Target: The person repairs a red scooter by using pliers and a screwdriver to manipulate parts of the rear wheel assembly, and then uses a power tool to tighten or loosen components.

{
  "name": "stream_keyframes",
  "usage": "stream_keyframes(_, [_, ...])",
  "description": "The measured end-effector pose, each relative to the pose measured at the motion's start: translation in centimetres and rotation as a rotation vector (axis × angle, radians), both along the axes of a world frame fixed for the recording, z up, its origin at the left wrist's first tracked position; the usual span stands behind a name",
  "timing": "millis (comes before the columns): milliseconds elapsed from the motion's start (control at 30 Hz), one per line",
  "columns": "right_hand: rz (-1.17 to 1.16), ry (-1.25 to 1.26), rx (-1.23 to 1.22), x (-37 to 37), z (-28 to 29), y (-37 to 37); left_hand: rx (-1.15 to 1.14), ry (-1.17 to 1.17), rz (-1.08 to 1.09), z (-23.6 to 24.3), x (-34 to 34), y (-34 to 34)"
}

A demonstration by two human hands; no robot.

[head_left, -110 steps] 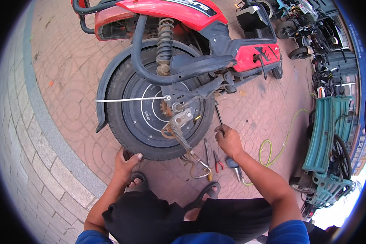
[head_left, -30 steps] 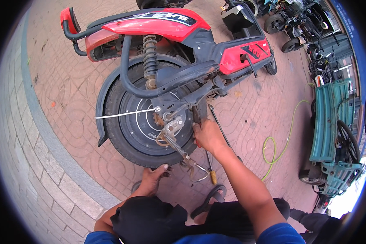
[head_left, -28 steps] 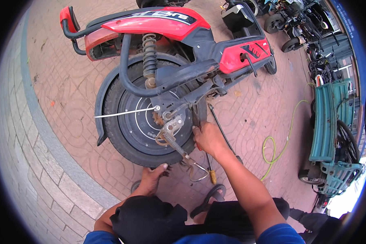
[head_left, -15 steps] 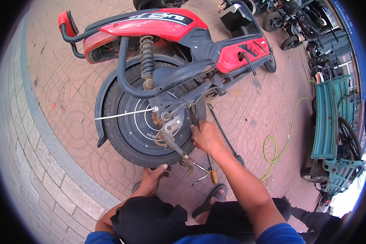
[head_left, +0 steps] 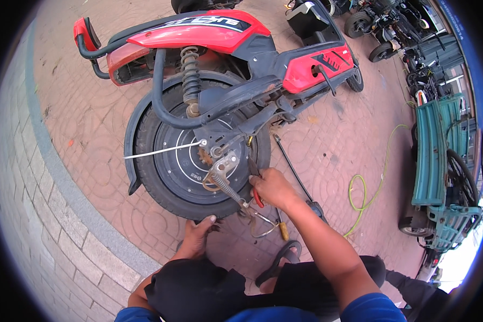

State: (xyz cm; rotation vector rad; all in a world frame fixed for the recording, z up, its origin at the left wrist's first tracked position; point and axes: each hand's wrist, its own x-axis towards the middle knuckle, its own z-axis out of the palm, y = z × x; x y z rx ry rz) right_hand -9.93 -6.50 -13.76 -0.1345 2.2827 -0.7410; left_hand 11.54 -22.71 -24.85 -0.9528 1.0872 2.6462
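A red and black electric scooter [head_left: 209, 40] appears side-on, its rear wheel [head_left: 169, 185] with the hub motor in front of me. My right hand [head_left: 271, 188] is closed round pliers [head_left: 258, 198] with red handles, their dark jaws at the wheel's right side. Just above the jaws is a small yellow piece [head_left: 250, 140] that I cannot make out. At the near edge of the tyre, my left hand [head_left: 198, 234] grips the rubber, thumb on top and fingers partly hidden. A coil spring [head_left: 225, 185] and a brake lever linkage hang over the hub, beside a bar-like wrench [head_left: 161, 151] seated on a nut.
A screwdriver [head_left: 283, 231] with a yellow handle and a long black bar [head_left: 292, 172] lie on the paving right of the wheel. A green hose [head_left: 365, 196] curls farther right, near a teal cargo cart [head_left: 429, 155]. Several parked vehicles [head_left: 397, 32] stand at the far right.
My right hand has shifted slightly, and the pliers' red handle now shows. The yellow piece above the jaws has come into sight. My left hand stays at the tyre.
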Motion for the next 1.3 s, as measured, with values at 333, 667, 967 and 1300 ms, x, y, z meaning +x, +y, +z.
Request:
stream_keyframes(333, [-0.057, 0.031, -0.031, -0.4, -0.8, -0.4, 0.009, -0.005, 0.048, -0.1, 0.0, -0.1])
stream_keyframes(667, [-0.272, 0.012, -0.154, 0.8, -1.1, -1.9, 0.001, -0.011, 0.031, 0.0, -0.1, 0.0])
stream_keyframes(967, [-0.420, 0.263, -0.211, -1.2, 0.5, -1.5, -0.029, 0.000, 0.054, -1.1, 0.6, -1.0])
stream_keyframes(1300, [-0.529, 0.092, 0.024, -1.5, -11.0, 14.2, -0.274, -0.004, 0.248, -1.1, 2.1, -5.4])
